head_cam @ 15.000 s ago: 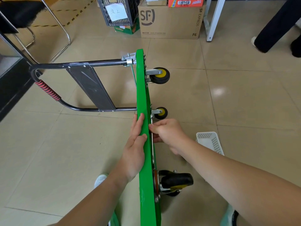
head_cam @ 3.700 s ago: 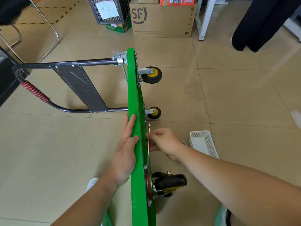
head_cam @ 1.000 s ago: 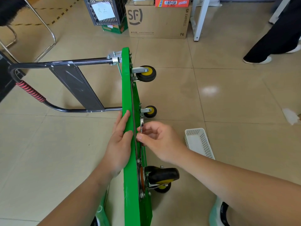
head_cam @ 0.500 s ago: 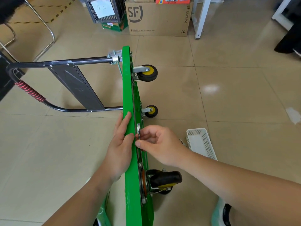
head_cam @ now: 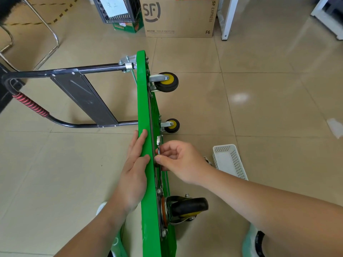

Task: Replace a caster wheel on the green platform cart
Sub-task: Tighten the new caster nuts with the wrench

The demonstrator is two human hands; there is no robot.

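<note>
The green platform cart (head_cam: 143, 101) stands on its long edge on the tiled floor, underside facing right, its black folded handle (head_cam: 55, 93) lying out to the left. My left hand (head_cam: 134, 173) lies flat over the cart's upper edge, steadying it. My right hand (head_cam: 178, 160) pinches a slim metal wrench (head_cam: 158, 143) held against the underside, its head pointing away from me. A large black caster (head_cam: 187, 207) is mounted just below my right hand. Two smaller yellow-hubbed casters, the far caster (head_cam: 166, 82) and the middle caster (head_cam: 171, 125), sit farther along the underside.
A white perforated plastic basket (head_cam: 229, 160) lies on the floor right of my right wrist, with a small metal part (head_cam: 207, 160) beside it. An SF cardboard box (head_cam: 179, 16), a dark crate (head_cam: 116, 9), a chair frame (head_cam: 44, 25) and white table legs (head_cam: 227, 17) line the far side.
Across the earlier frames my right hand shifted the wrench slightly along the underside, its head swinging a little. My left hand stayed on the cart's edge. A person's legs left the view at the far right.
</note>
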